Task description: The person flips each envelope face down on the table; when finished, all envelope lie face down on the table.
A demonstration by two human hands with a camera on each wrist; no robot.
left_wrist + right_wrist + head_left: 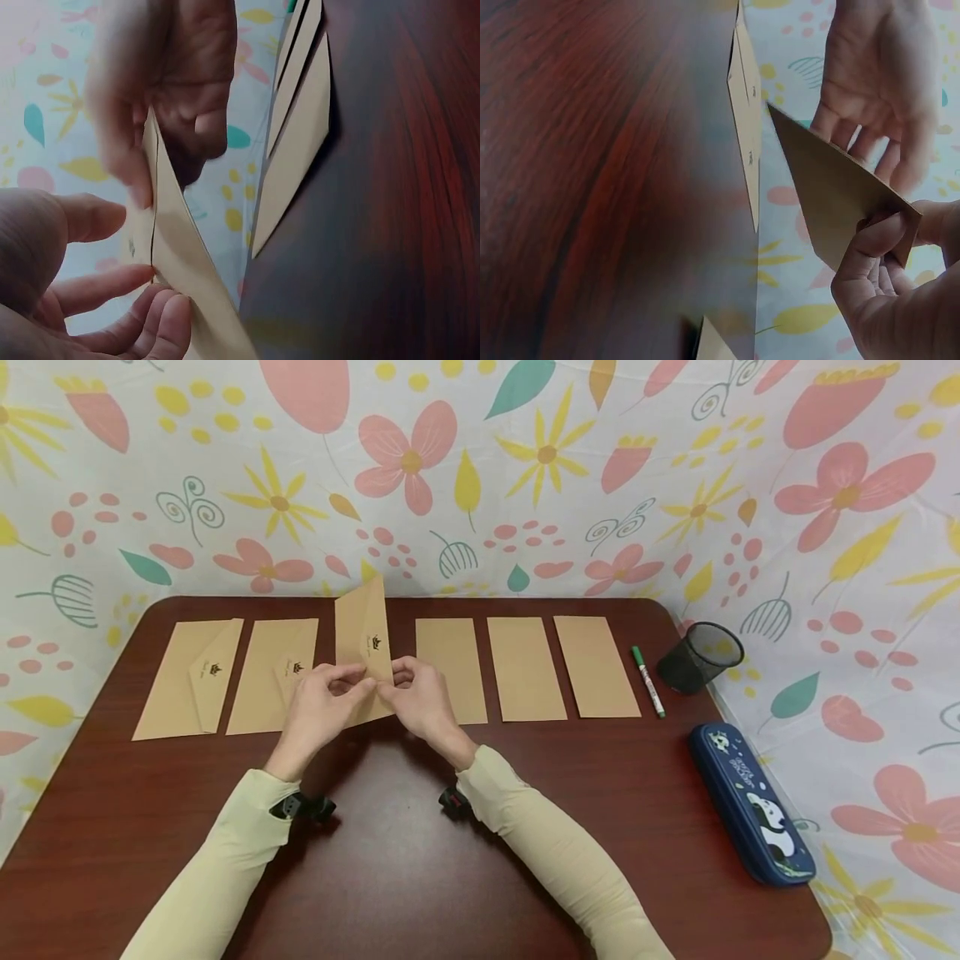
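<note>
A brown kraft envelope (352,622) with a small black crown print on its flap stands tilted above the table. The right hand (422,697) grips its lower right edge, thumb on one face and curled fingers on the other, clearest in the right wrist view. At the flap's edge, fingertips of the left hand (324,702) touch the paper; the left wrist view shows that thumb apart from the envelope. Two crown-printed envelopes lie left: a far-left envelope (168,677) and a nearer envelope (262,668), partly behind the left hand.
Right of the hands lie three plain brown envelopes: one (457,660) by the right hand, a middle one (525,668) and a last one (596,664). Beyond are a green-capped marker (648,682), a black mesh pen cup (682,670) and a blue panda pencil case (750,802).
</note>
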